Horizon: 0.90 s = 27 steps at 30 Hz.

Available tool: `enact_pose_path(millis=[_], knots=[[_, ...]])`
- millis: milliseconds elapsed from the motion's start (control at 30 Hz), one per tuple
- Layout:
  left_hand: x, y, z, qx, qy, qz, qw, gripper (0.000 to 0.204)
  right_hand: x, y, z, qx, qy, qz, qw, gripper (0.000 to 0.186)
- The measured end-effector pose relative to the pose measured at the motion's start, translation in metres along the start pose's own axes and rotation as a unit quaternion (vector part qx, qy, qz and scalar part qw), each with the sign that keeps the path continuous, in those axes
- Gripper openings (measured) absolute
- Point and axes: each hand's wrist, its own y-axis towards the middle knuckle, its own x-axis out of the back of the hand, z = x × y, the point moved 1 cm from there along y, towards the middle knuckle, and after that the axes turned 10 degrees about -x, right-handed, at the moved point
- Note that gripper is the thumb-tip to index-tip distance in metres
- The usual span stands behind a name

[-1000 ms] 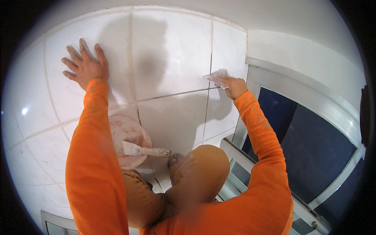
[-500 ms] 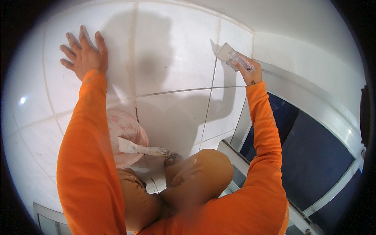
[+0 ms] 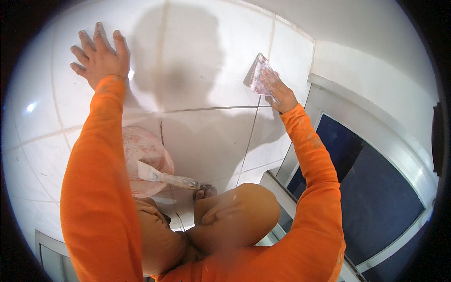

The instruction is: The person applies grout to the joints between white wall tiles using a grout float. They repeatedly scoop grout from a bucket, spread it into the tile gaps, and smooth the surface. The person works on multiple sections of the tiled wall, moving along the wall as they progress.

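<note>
My left hand (image 3: 101, 58) lies flat against the white tiled wall (image 3: 197, 84) at the upper left, fingers spread and nothing in them. At the upper right, my right hand (image 3: 280, 90) holds a thin flat spreader (image 3: 259, 77), smeared with white and pinkish paste. Its fingers press along the spreader's face, and the edge is against the tiles beside a joint. Some joints are filled pale, while the one just below the spreader is dark. A putty knife (image 3: 164, 177) with a pale blade rests across a round paste-smeared tub (image 3: 148, 150), partly hidden by my left sleeve.
Right of the tiles is a metal-framed window (image 3: 380, 188) with dark panes. A plain white wall surface (image 3: 357, 61) meets the tiles at a corner. My bent knee (image 3: 249, 207) and a foot (image 3: 205, 191) are close to the tub. Another metal frame (image 3: 51, 254) shows at lower left.
My right hand has moved down and slightly left along the joint, and the spreader has turned so its smeared face shows. My left hand stays on the tiles. The view has shifted slightly.
</note>
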Motion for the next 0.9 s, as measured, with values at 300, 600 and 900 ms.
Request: enact_pose_path(millis=[300, 600, 900], knots=[[-0.005, 0.002, 0.003, -0.009, -0.003, -0.019, 1.000, 0.069, -0.019, -0.019, -0.031, 0.045, -0.128, 0.035, 0.990, 0.089], [-0.006, -0.001, 0.005, 0.000, 0.010, -0.017, 1.000, 0.069, 0.016, -0.091, -0.026, -0.091, -0.242, 0.140, 0.956, 0.074], [0.000, 0.002, -0.002, 0.005, 0.015, 0.010, 1.000, 0.070, 0.061, 0.067, 0.005, -0.210, -0.089, -0.022, 0.973, 0.052]])
